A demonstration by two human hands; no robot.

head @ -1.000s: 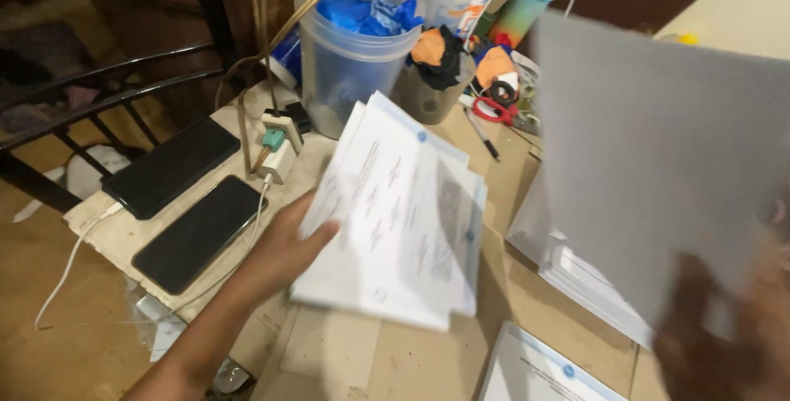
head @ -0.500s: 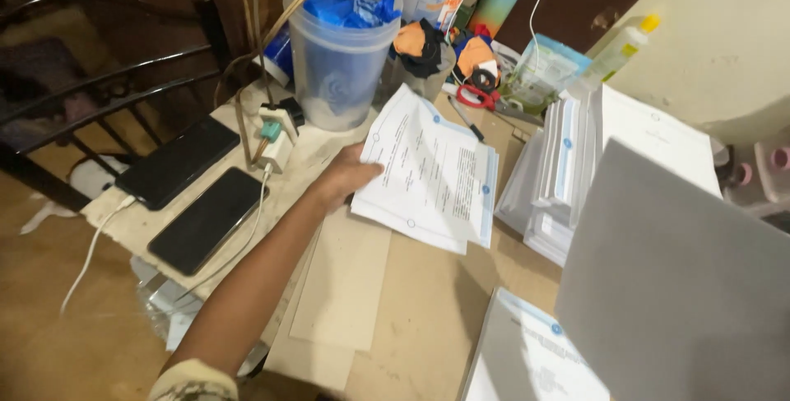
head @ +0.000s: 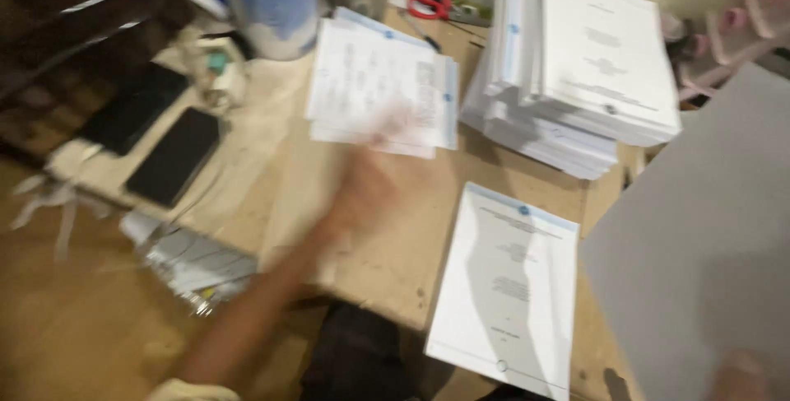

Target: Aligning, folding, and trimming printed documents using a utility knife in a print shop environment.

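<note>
The small stack of papers (head: 380,88) lies flat on the bench (head: 387,244), up near the far side, and your left hand (head: 370,191) is just in front of it, over the bare wood. That hand is so blurred that you cannot tell if it is spread out or curled up, or if it touches the papers at all. Your right hand (head: 745,372) shows only as a bit of fingertip at the bottom right corner, and it grips a big grey sheet (head: 699,244) that fills that whole side. Beside the grey sheet, a white printed page (head: 506,286) lies flat near the front edge of the bench. Behind it sits a tall pile of white booklets (head: 576,63), just to the right of the small stack. Left of your left hand, two dark phones (head: 152,133) lie side by side. A blue and clear tub (head: 271,2) stands at the back, close to the top left corner of the small stack.
</note>
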